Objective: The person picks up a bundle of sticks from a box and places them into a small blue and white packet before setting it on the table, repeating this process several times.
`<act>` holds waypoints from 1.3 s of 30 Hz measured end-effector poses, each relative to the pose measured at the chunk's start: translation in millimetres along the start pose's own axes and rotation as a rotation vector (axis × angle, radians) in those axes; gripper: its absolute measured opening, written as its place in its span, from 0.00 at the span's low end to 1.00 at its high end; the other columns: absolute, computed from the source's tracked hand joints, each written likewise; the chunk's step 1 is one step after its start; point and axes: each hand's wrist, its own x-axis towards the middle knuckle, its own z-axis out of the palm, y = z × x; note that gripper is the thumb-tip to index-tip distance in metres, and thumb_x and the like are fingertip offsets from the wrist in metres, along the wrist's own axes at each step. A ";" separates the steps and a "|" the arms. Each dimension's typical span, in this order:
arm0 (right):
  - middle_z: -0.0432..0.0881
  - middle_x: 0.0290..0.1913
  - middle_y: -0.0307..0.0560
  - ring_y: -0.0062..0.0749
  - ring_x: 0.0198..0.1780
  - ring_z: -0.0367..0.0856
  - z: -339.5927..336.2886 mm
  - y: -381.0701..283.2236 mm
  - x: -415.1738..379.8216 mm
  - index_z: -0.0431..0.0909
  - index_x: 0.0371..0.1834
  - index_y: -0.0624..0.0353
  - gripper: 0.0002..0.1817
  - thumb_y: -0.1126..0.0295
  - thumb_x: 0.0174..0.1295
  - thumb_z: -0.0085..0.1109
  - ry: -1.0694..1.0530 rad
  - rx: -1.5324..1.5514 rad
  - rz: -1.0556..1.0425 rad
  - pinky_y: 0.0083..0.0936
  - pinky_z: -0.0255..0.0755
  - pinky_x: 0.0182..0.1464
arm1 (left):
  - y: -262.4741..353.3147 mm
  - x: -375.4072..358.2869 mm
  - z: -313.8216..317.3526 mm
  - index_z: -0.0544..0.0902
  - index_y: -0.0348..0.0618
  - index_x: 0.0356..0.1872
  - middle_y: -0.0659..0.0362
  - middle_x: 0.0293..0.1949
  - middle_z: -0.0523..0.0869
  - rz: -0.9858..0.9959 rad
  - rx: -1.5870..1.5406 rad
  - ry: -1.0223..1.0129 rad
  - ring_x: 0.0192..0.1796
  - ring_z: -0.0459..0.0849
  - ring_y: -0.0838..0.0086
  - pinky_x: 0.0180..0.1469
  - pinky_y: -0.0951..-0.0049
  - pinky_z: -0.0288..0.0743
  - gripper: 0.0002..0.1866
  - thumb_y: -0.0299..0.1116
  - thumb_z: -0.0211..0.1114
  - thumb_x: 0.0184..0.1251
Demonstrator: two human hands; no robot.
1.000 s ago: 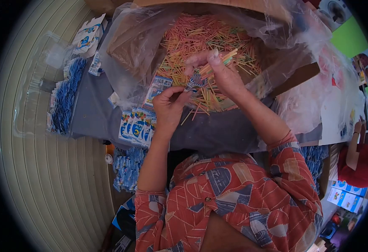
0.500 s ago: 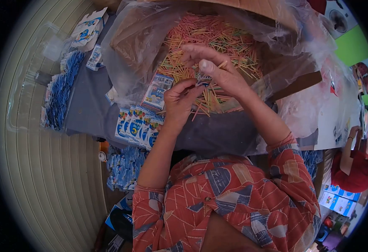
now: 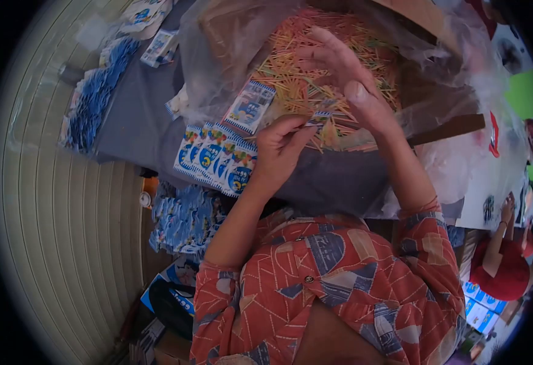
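My left hand (image 3: 281, 149) pinches the edge of a small printed packet (image 3: 321, 119) between thumb and fingers. Just to its right, my right hand (image 3: 354, 82) is raised with fingers spread and no stick visible in it. Behind both hands lies a heap of thin pink, yellow and green sticks (image 3: 303, 55) in a plastic-lined cardboard box. Left of my left hand, a stack of blue-and-white packets (image 3: 251, 106) sits at the box edge, with several more packets (image 3: 214, 155) fanned out on the dark cloth.
Rows of blue packets (image 3: 99, 97) lie in a clear tray at the left. More packets (image 3: 187, 219) are piled below the table edge. A clear plastic liner (image 3: 217, 61) drapes over the box flap (image 3: 452, 129). A person in red (image 3: 501, 267) is at the far right.
My right hand has moved away from the left, and its fingers have opened out. The left hand keeps its pinch on the packet. The whole view has shifted slightly.
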 end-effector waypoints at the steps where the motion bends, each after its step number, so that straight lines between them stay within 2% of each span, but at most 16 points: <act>1: 0.69 0.68 0.46 0.34 0.66 0.68 8.0 -2.3 2.5 0.62 0.73 0.55 0.35 0.45 0.69 0.48 0.082 -0.017 -0.053 0.37 0.66 0.63 | 2.3 -3.6 -0.7 0.82 0.30 0.44 0.59 0.40 0.85 0.000 -0.017 -0.035 0.41 0.82 0.82 0.41 0.82 0.76 0.08 0.18 0.64 0.64; 3: 0.72 0.66 0.46 0.34 0.66 0.68 14.9 -1.0 6.1 0.65 0.72 0.56 0.33 0.47 0.71 0.46 0.197 -0.062 -0.111 0.38 0.67 0.62 | 7.1 -8.8 -3.3 0.82 0.29 0.45 0.60 0.40 0.85 0.031 -0.029 0.016 0.41 0.82 0.82 0.42 0.83 0.75 0.09 0.17 0.63 0.65; 5: 0.76 0.61 0.47 0.35 0.63 0.72 16.9 4.7 2.7 0.73 0.65 0.58 0.27 0.50 0.72 0.45 -0.463 -0.292 0.016 0.37 0.69 0.60 | 10.9 -17.7 -4.7 0.82 0.30 0.44 0.59 0.40 0.86 0.027 0.008 -0.009 0.40 0.82 0.81 0.41 0.82 0.75 0.08 0.17 0.64 0.65; 7: 0.78 0.58 0.48 0.35 0.61 0.74 21.9 2.0 -7.9 0.76 0.61 0.60 0.26 0.51 0.73 0.44 -0.279 -0.328 -0.094 0.36 0.70 0.59 | 18.6 -35.1 -9.6 0.82 0.31 0.43 0.58 0.39 0.86 0.018 0.063 0.029 0.38 0.82 0.80 0.41 0.80 0.75 0.07 0.18 0.64 0.64; 9: 0.81 0.55 0.49 0.35 0.58 0.76 31.7 4.6 -11.8 0.79 0.57 0.62 0.26 0.51 0.74 0.43 -0.134 -0.305 -0.216 0.35 0.71 0.58 | 38.5 -60.2 -20.9 0.83 0.33 0.40 0.55 0.36 0.85 0.183 0.627 -0.018 0.34 0.82 0.71 0.38 0.73 0.74 0.06 0.18 0.66 0.62; 11: 0.84 0.48 0.49 0.33 0.50 0.81 24.3 4.1 -19.3 0.79 0.55 0.65 0.24 0.54 0.73 0.47 0.110 0.116 0.012 0.32 0.73 0.54 | 44.5 -81.4 -33.7 0.83 0.38 0.38 0.54 0.34 0.84 0.140 0.688 -0.007 0.34 0.80 0.62 0.40 0.66 0.71 0.06 0.21 0.66 0.60; 13: 0.84 0.46 0.48 0.30 0.48 0.82 11.1 20.8 -25.4 0.80 0.53 0.65 0.21 0.57 0.72 0.50 0.100 0.103 0.149 0.31 0.74 0.52 | 39.9 -94.0 -45.6 0.84 0.41 0.38 0.57 0.34 0.83 0.281 1.279 0.068 0.37 0.78 0.62 0.42 0.62 0.66 0.07 0.24 0.66 0.58; 15: 0.85 0.44 0.48 0.28 0.46 0.82 4.4 39.1 -32.7 0.80 0.52 0.66 0.19 0.61 0.71 0.53 0.114 0.056 0.288 0.30 0.75 0.49 | 27.6 -92.6 -53.7 0.84 0.43 0.38 0.58 0.34 0.82 0.338 1.443 0.119 0.40 0.77 0.63 0.42 0.61 0.66 0.07 0.26 0.66 0.58; 17: 0.85 0.41 0.47 0.27 0.43 0.84 -1.7 51.3 -35.4 0.81 0.50 0.66 0.14 0.67 0.67 0.58 0.086 -0.187 0.252 0.28 0.76 0.45 | 17.3 -82.0 -60.5 0.85 0.47 0.40 0.60 0.35 0.81 0.396 1.631 0.201 0.41 0.77 0.62 0.39 0.59 0.66 0.10 0.26 0.67 0.57; 22: 0.84 0.37 0.51 0.45 0.40 0.83 -54.3 54.0 -19.8 0.82 0.41 0.66 0.09 0.73 0.60 0.58 0.069 -0.910 -0.005 0.37 0.76 0.44 | 10.5 -60.4 -88.4 0.85 0.47 0.43 0.59 0.36 0.80 0.417 1.691 0.326 0.40 0.76 0.61 0.40 0.57 0.68 0.10 0.27 0.67 0.60; 24: 0.82 0.44 0.56 0.48 0.45 0.83 -86.2 64.7 -17.2 0.81 0.48 0.62 0.15 0.71 0.59 0.57 -0.003 -1.298 0.400 0.40 0.75 0.51 | 9.7 -59.2 -98.1 0.84 0.48 0.49 0.58 0.40 0.79 0.414 1.667 0.371 0.42 0.76 0.60 0.44 0.57 0.66 0.13 0.30 0.65 0.63; 27: 0.82 0.46 0.55 0.44 0.49 0.82 -128.0 102.9 -19.0 0.80 0.52 0.58 0.18 0.70 0.58 0.57 0.118 -1.681 0.381 0.38 0.74 0.53 | 31.6 -55.8 -75.3 0.83 0.45 0.49 0.55 0.42 0.80 0.413 1.648 0.443 0.42 0.75 0.57 0.44 0.56 0.68 0.13 0.30 0.65 0.64; 29: 0.81 0.49 0.55 0.45 0.51 0.80 -145.2 101.2 -17.3 0.79 0.54 0.57 0.19 0.68 0.59 0.57 0.205 -1.565 0.446 0.38 0.72 0.56 | 39.1 -44.7 -73.2 0.84 0.44 0.48 0.55 0.43 0.80 0.395 1.636 0.463 0.42 0.75 0.57 0.44 0.56 0.68 0.12 0.30 0.65 0.64; 31: 0.79 0.55 0.54 0.46 0.56 0.76 -153.5 76.0 -2.2 0.76 0.59 0.56 0.21 0.66 0.61 0.55 0.336 -1.319 0.547 0.37 0.70 0.60 | 44.1 -33.7 -82.1 0.84 0.42 0.45 0.54 0.44 0.79 0.480 1.572 0.240 0.42 0.75 0.57 0.45 0.56 0.68 0.10 0.30 0.65 0.63; 34: 0.76 0.60 0.54 0.46 0.61 0.73 -162.1 84.4 9.5 0.73 0.63 0.54 0.24 0.64 0.63 0.54 0.444 -1.050 0.636 0.36 0.67 0.64 | 48.4 14.7 -68.7 0.83 0.39 0.42 0.52 0.44 0.79 0.376 1.533 -0.005 0.43 0.77 0.56 0.44 0.56 0.71 0.10 0.31 0.66 0.61; 39: 0.67 0.69 0.56 0.46 0.69 0.65 -228.0 223.6 -8.5 0.65 0.69 0.57 0.26 0.62 0.69 0.48 0.543 -1.606 0.447 0.36 0.59 0.70 | 16.0 44.7 -50.4 0.82 0.35 0.37 0.52 0.39 0.77 0.211 1.703 -0.222 0.44 0.78 0.57 0.42 0.59 0.78 0.12 0.33 0.67 0.57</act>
